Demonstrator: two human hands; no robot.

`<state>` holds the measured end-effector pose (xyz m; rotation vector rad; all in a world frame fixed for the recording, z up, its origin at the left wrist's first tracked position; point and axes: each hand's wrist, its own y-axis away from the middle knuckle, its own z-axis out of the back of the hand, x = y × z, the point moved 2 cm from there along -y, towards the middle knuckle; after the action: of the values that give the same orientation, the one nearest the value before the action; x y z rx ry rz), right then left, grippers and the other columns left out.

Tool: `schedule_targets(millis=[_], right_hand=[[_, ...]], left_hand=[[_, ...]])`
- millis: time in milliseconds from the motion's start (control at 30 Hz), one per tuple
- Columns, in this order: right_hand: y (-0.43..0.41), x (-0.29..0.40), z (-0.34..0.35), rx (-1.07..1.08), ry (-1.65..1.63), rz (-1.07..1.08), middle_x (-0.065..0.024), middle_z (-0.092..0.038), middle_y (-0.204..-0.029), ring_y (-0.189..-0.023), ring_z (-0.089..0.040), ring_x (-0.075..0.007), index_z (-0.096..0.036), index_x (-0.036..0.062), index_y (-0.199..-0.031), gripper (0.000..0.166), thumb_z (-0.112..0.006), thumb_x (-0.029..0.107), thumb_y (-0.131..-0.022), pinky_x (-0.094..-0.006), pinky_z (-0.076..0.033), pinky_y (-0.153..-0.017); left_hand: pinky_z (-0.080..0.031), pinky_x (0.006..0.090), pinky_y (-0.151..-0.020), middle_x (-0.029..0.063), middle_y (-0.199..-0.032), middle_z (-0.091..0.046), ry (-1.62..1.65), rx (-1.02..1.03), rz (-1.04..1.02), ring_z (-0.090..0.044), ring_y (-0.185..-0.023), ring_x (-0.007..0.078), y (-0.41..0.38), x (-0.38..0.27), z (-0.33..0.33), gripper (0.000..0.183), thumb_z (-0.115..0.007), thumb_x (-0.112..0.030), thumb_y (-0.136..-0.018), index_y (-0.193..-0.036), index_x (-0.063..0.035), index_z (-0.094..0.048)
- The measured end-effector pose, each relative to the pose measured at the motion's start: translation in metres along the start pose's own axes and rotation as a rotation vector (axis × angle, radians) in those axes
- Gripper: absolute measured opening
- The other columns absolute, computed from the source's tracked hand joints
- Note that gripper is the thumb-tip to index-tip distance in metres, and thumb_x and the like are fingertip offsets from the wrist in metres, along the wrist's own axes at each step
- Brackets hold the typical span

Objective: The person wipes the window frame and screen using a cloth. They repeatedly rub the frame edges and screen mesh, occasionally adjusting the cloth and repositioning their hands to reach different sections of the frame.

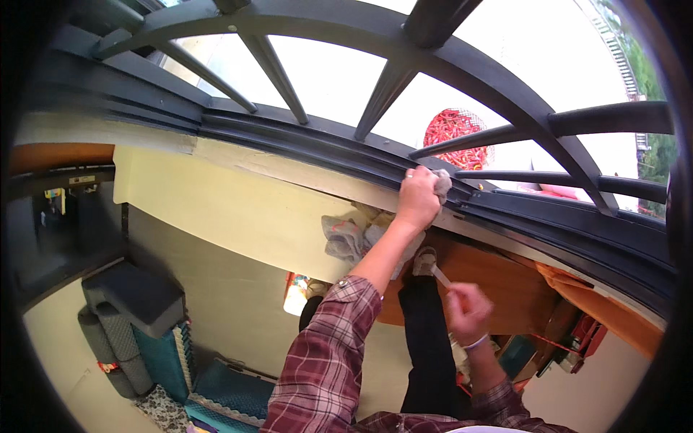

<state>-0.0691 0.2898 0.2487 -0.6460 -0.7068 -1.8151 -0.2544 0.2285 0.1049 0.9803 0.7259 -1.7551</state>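
My left hand (418, 199), with a ring on one finger, is shut on a grey rag (443, 185). It presses the rag against the dark metal track (330, 157) of a sliding window. Lower and to the right, my right hand (470, 313) is closed around a thin tool (441, 276) with a flat, pale blade or strip. Blur hides the tool's exact kind, and its handle is covered by my fingers. Several crumpled grey cloths (346, 238) lie below the track, partly behind my left forearm.
Dark window bars (379, 103) arch in front of the track. Beyond them is a mesh basket of red chili peppers (455, 135). My shoe (425, 261) rests on a brown wooden surface (487, 287). An orange cloth (590, 292) hangs at right; a grey-and-teal sofa (157, 335) stands far below left.
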Motion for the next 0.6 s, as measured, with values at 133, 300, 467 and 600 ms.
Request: schedule_targets(millis=[133, 300, 467, 600], right_hand=[[-0.062, 0.037, 0.046, -0.177, 0.017, 0.049, -0.0072, -0.058, -0.072, -0.060, -0.056, -0.0160, -0.059, 0.0028, -0.089, 0.011, -0.060, -0.001, -0.078, -0.0262, -0.045, -0.055], [-0.081, 0.049, 0.055, -0.244, -0.023, 0.012, -0.0044, -0.057, -0.073, -0.062, -0.052, -0.0093, -0.058, 0.0028, -0.091, 0.009, -0.058, 0.001, -0.083, -0.0232, -0.044, -0.057], [-0.103, 0.041, 0.034, -0.011, 0.354, 0.101, -0.0199, -0.058, -0.076, -0.072, -0.059, -0.0365, -0.056, 0.0019, -0.088, 0.011, -0.059, 0.002, -0.078, -0.0373, -0.048, -0.063], [-0.140, 0.033, 0.017, 0.158, 0.550, 0.086, -0.0195, -0.060, -0.075, -0.076, -0.060, -0.0352, -0.058, 0.0032, -0.085, 0.010, -0.059, 0.009, -0.078, -0.0405, -0.048, -0.066]], left_hand=[[-0.047, 0.0394, -0.074, 0.0189, -0.087, -0.063, 0.603, 0.034, 0.319, -0.060, -0.081, 0.0343, 0.001, -0.010, 0.001, 0.021, -0.044, -0.002, -0.072, -0.089, 0.0006, -0.056], [-0.048, 0.0309, -0.079, 0.0103, -0.094, -0.062, 1.044, 0.261, 0.420, -0.059, -0.084, 0.0203, -0.006, -0.014, -0.012, 0.030, -0.042, 0.003, -0.072, -0.098, 0.0037, -0.057], [-0.047, 0.0444, -0.078, 0.0245, -0.096, -0.058, 0.088, 0.178, 0.297, -0.058, -0.086, 0.0411, -0.011, 0.000, 0.011, 0.019, -0.045, -0.006, -0.079, -0.093, 0.0020, -0.055], [-0.048, 0.0462, -0.073, 0.0205, -0.091, -0.059, -0.091, 0.080, 0.213, -0.059, -0.082, 0.0399, -0.010, -0.011, 0.020, 0.016, -0.043, -0.007, -0.080, -0.089, 0.0003, -0.054]])
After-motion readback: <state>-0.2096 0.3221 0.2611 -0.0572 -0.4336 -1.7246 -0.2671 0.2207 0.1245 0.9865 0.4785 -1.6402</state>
